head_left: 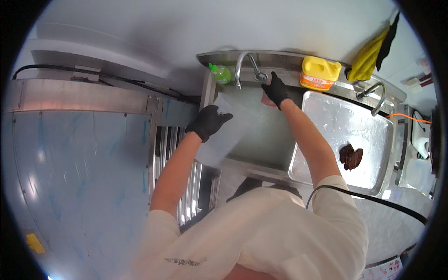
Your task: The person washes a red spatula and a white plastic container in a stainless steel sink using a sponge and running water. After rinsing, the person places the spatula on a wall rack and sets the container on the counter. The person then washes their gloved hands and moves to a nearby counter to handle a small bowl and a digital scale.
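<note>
My left hand (207, 123), in a black glove, grips the edge of a translucent plastic sheet or bag (220, 143) over the left side of the steel sink basin (269, 140). Cloudy water seems to fill the basin. My right hand (275, 91), also black-gloved, is at the back of the sink beside the base of a curved chrome faucet (240, 66). A pink item (267, 100) shows on both sides of its fingers, apparently held; whether it is cloth or something else is unclear. The index finger points towards the wall.
A green soap bottle (220, 74) and a yellow jug (319, 73) stand on the back ledge. Right of the basin lies a metal sheet tray (329, 140) bearing dark brown pieces (350, 157). A second faucet (372, 96) overhangs it. A yellow cloth (367, 56) hangs on the wall.
</note>
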